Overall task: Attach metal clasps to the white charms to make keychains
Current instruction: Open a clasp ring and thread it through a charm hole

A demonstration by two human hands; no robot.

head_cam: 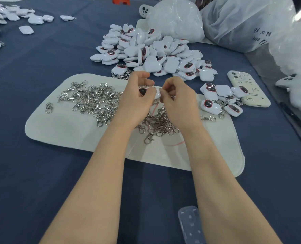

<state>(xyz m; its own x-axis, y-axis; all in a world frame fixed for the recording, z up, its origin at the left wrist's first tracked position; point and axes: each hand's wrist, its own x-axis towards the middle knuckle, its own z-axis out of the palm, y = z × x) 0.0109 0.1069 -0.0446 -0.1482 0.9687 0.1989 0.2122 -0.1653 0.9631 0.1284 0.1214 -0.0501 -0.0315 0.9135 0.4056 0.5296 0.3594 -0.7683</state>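
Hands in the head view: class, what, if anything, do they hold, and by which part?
The left hand grips a white charm round its body; the right hand pinches its right edge. Whether those fingers pinch anything else cannot be told.

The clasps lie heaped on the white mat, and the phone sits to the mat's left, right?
Not quite. In the head view the clasps are heaped on the white mat, but the phone sits to the mat's right, not its left.
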